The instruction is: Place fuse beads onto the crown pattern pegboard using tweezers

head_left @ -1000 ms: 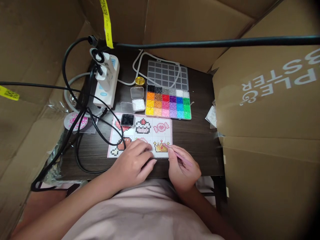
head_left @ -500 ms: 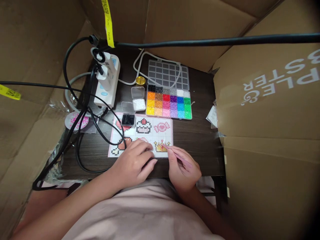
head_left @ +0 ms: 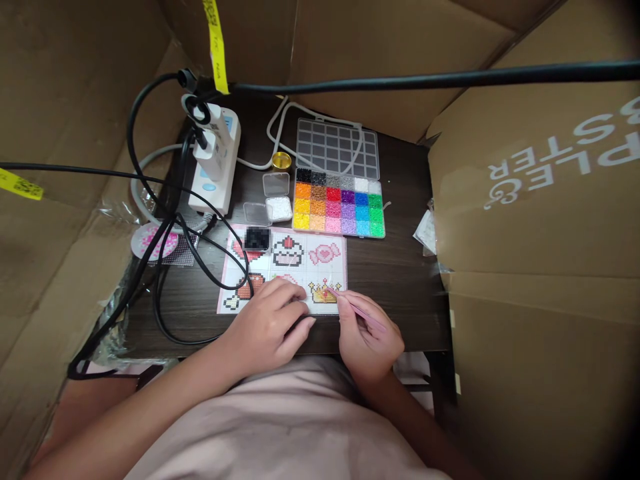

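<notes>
A pattern sheet (head_left: pixel 300 263) with pixel pictures of a cupcake, a candy and a crown lies on the dark table (head_left: pixel 390 280). My left hand (head_left: pixel 270 327) rests flat on the sheet's near edge, fingers curled, holding it down. My right hand (head_left: pixel 367 340) grips pink tweezers (head_left: pixel 357 310), whose tip touches the crown picture (head_left: pixel 324 292). Behind the sheet stands an open bead box (head_left: pixel 339 201) with many coloured compartments, its clear lid (head_left: pixel 336 148) folded back.
A white power strip (head_left: pixel 213 163) with plugs and black cables (head_left: pixel 165 267) crowds the table's left side. Small clear tubs of white beads (head_left: pixel 278 208) and black beads (head_left: pixel 257 239), a gold cap (head_left: pixel 281 160) and a pink round piece (head_left: pixel 153 243) sit nearby. Cardboard walls surround everything.
Barely anything differs: the view drifts slightly, and the tweezers' tip stays on the crown picture while both hands hold their places.
</notes>
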The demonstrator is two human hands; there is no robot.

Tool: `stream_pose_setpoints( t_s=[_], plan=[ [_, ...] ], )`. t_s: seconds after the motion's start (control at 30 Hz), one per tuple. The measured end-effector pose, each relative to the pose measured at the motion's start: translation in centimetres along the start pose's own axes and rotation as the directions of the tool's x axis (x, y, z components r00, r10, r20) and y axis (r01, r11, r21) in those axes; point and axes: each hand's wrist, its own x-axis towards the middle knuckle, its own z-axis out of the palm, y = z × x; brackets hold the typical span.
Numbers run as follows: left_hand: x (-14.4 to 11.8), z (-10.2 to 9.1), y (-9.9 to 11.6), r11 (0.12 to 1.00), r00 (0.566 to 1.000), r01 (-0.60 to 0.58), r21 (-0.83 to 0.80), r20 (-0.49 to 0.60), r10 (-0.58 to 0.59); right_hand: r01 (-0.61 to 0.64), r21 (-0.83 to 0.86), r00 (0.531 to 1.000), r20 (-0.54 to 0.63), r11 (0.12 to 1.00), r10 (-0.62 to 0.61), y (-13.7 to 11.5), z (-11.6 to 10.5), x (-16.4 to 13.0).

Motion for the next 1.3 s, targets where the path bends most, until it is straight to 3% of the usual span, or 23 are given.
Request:
stream_pose_setpoints(
  t_s=[0.23,0.37,0.53,0.67,0.77,0.93,1.07,1.17,1.23,1.3],
  plan=[
    [-0.2,0.0,0.0,1.0,1.0,0.01,0.001,0.008,-0.01,-0.001,-0.001,1.0,0.009,1.0,0.001,0.2,0.0,-0.2],
    [-0.2,-0.1,0.1,1.0,1.0,0.025,0.002,0.013,-0.025,-0.083,0.042,0.995,-0.043,0.996,0.085,0.3,0.0,0.0],
    [-0.2,0.1,0.2,0.999,0.999,0.036,-0.009,-0.005,-0.036,-0.196,0.176,0.964,-0.146,0.965,0.222,-0.3,0.8,4.3],
    [0.0,0.2,0.2,0.999,0.999,0.031,-0.024,-0.039,-0.032,-0.122,0.246,0.97,-0.175,0.962,0.168,-0.7,2.5,8.8],
    [0.0,0.2,0.3,0.999,0.998,0.027,-0.031,-0.057,-0.028,-0.056,0.235,0.984,-0.152,0.97,0.094,0.2,4.3,10.6],
    [-0.1,0.1,0.3,0.999,0.998,0.025,-0.035,-0.051,-0.027,0.044,0.152,0.996,-0.082,0.987,-0.031,2.1,5.7,10.8],
    [-0.1,0.1,0.3,0.999,0.999,0.02,-0.033,-0.045,-0.022,-0.012,0.221,0.99,-0.132,0.975,0.042,1.7,4.2,10.4],
    [0.0,0.1,0.3,1.0,0.999,0.021,-0.022,-0.043,-0.022,-0.139,0.297,0.989,-0.003,0.945,0.146,1.5,2.1,9.8],
    [-0.1,0.1,0.2,1.0,0.999,0.018,-0.014,-0.041,-0.019,-0.173,0.337,0.974,0.196,0.925,0.111,1.8,0.5,9.0],
    [-0.1,0.1,0.2,1.0,0.999,0.012,-0.007,-0.04,-0.013,-0.184,0.384,0.921,0.389,0.905,0.022,2.3,-0.8,8.2]
  ],
)
